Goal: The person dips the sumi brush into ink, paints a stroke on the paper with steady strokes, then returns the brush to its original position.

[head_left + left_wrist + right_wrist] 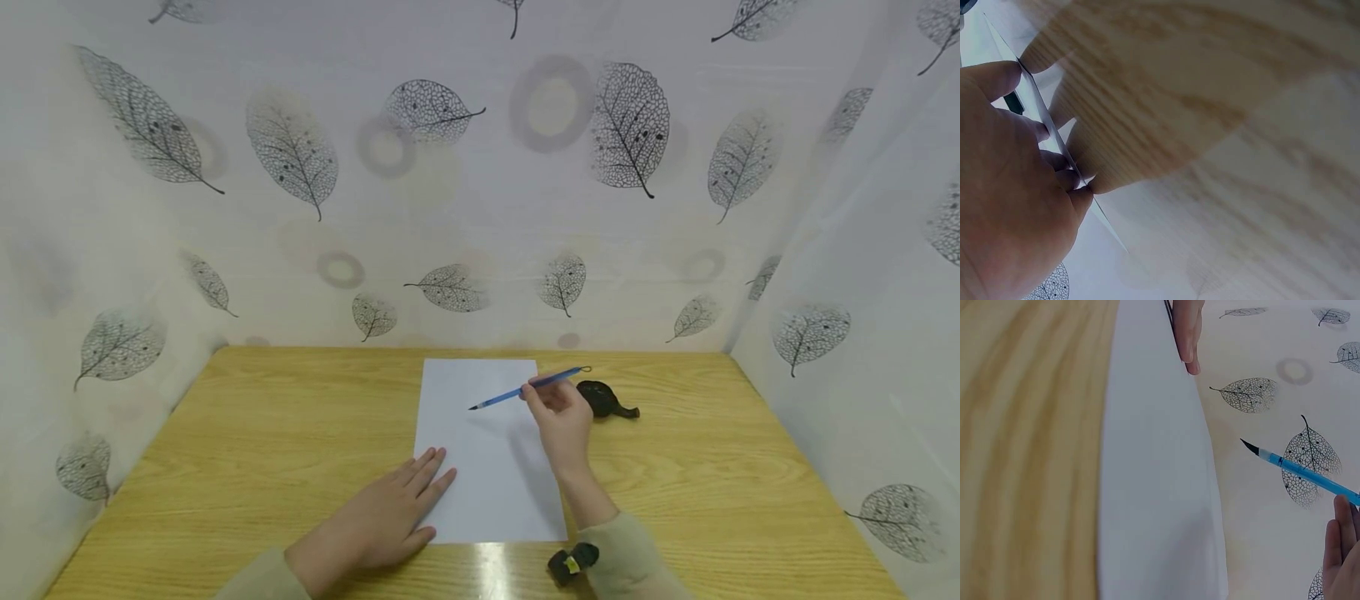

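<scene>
A blue brush pen with a dark pointed tip is pinched in my right hand, its tip to the left over the upper part of a white sheet of paper. In the right wrist view the brush pen shows its black bristles raised off the sheet. My left hand lies flat with fingers spread on the sheet's lower left edge. The left wrist view shows these left fingers along the paper's edge.
A black inkstone-like dish with a short stem stands on the wooden table, just right of the sheet and behind my right hand. A leaf-patterned curtain encloses the table at the back and sides. A black strap device sits at my right cuff.
</scene>
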`<state>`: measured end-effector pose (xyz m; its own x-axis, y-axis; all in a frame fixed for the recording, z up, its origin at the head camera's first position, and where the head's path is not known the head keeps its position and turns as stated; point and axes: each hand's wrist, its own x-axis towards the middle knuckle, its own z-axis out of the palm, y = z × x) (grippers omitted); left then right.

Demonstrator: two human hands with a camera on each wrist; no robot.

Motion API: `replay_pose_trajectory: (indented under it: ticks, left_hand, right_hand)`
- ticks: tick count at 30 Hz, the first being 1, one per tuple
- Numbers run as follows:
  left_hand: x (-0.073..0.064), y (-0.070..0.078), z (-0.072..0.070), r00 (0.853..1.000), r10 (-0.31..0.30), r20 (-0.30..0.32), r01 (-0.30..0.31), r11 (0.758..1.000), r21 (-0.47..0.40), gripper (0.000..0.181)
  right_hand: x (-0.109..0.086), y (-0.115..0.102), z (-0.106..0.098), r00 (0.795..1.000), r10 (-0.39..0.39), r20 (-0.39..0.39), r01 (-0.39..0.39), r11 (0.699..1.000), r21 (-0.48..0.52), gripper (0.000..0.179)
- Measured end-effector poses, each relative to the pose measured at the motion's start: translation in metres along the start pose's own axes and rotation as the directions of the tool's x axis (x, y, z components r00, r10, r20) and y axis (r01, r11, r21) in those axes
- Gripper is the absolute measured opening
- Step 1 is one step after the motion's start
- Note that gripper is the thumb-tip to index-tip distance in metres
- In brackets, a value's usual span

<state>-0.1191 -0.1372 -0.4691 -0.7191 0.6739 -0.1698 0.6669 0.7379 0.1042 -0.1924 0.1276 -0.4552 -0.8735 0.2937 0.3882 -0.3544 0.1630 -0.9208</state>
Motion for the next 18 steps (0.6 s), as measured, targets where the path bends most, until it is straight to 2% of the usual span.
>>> replay_pose_trajectory:
  ticks: [12, 18]
  left_hand:
    - [0.000, 0.000, 0.000, 1.000, 0.005, -0.016, -0.005, 1.000, 0.002, 0.070]
    - [0.000, 0.001, -0.001, 1.000, 0.009, -0.023, -0.009, 1.000, 0.010, 0.071]
  right_hand:
    - [-0.002, 0.003, 0.012, 0.998, 0.013, 0.057, -0.013, 1.000, -0.012, 0.011]
    - [-0.003, 0.007, 0.017, 0.998, 0.030, 0.061, -0.029, 0.999, -0.028, 0.009]
